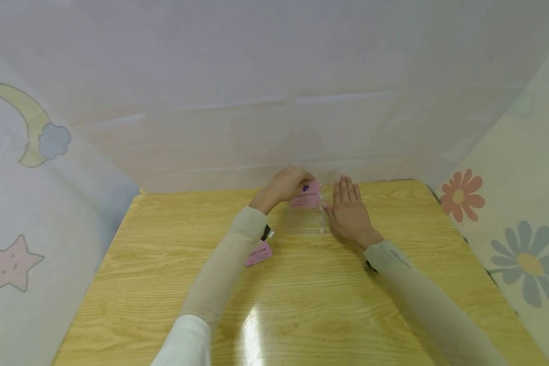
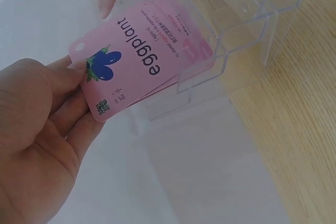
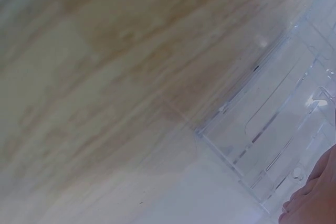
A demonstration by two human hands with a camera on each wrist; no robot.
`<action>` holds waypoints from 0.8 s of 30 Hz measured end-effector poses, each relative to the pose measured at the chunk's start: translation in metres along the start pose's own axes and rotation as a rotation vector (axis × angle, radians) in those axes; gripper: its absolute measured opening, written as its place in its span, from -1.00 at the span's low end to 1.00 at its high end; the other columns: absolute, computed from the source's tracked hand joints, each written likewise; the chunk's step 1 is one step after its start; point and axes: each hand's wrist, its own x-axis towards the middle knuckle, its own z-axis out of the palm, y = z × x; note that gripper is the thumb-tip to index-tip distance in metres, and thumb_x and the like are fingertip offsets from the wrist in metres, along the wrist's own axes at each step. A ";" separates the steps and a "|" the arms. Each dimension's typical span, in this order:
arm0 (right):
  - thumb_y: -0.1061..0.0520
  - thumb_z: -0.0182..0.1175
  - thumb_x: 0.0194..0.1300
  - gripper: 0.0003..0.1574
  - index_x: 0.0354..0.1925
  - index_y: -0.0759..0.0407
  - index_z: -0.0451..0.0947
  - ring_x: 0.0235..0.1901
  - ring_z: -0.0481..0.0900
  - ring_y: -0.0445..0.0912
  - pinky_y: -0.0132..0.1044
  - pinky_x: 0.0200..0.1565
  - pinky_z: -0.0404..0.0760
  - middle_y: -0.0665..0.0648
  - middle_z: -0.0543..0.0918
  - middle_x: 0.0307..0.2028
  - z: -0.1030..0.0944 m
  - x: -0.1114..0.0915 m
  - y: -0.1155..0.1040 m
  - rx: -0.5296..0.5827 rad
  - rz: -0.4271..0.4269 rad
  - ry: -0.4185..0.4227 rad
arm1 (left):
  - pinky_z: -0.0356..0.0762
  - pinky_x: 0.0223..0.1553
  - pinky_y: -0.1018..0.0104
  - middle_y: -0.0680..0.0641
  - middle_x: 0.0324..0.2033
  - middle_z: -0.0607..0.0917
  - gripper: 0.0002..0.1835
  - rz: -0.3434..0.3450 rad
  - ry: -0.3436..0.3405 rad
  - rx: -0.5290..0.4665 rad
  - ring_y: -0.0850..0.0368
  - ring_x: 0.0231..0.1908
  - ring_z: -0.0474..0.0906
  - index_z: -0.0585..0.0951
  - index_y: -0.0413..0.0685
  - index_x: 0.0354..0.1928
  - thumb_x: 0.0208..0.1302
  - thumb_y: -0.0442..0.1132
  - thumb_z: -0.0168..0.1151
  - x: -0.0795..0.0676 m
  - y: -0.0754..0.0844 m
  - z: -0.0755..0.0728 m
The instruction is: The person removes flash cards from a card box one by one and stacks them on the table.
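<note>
In the left wrist view, a pink eggplant flashcard (image 2: 123,59) is pinched at its picture end by my left hand (image 1: 284,186). The card's other end sits in a slot of the clear plastic holder (image 2: 244,40), with at least one more pink card edge behind it. My right hand (image 1: 349,216) lies with fingers straight along the holder's right side, its thumb touching or very near the plastic. The right wrist view catches part of that hand (image 3: 315,195) beside the clear stepped side of the holder (image 3: 262,145).
A second pink card (image 1: 258,253), partly hidden by my left forearm, lies on the wooden table (image 1: 329,315). A pale wall sheet (image 1: 256,122) rises just behind the holder. Decorated side panels stand left and right, with a flower (image 1: 462,196) on the right one.
</note>
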 end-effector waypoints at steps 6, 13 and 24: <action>-0.24 -0.31 0.72 0.01 0.61 0.55 -0.22 0.67 -0.27 0.39 0.29 0.67 -0.18 0.54 -0.29 0.64 -0.001 0.002 -0.001 0.008 -0.003 0.014 | 0.66 0.30 0.25 -0.05 0.16 0.79 -0.71 -0.004 0.061 0.009 0.06 0.20 0.73 0.74 -0.04 0.20 0.57 -0.26 0.19 -0.006 -0.001 -0.005; -0.22 -0.25 0.71 -0.01 0.60 0.57 -0.13 0.67 -0.20 0.40 0.29 0.67 -0.12 0.58 -0.17 0.63 -0.001 0.003 -0.001 0.003 -0.004 0.029 | 0.69 0.24 0.26 -0.02 0.09 0.83 -0.75 -0.004 0.094 0.022 0.08 0.13 0.76 0.80 0.00 0.11 0.53 -0.22 0.25 -0.013 -0.003 -0.012; -0.24 -0.26 0.71 0.01 0.60 0.57 -0.15 0.67 -0.23 0.41 0.31 0.66 -0.14 0.56 -0.25 0.64 0.000 0.004 0.000 -0.004 0.000 0.009 | 0.75 0.11 0.29 -0.05 0.03 0.85 -0.76 0.025 0.097 -0.090 0.11 0.02 0.80 0.81 -0.03 0.08 0.52 -0.21 0.27 -0.024 -0.005 -0.025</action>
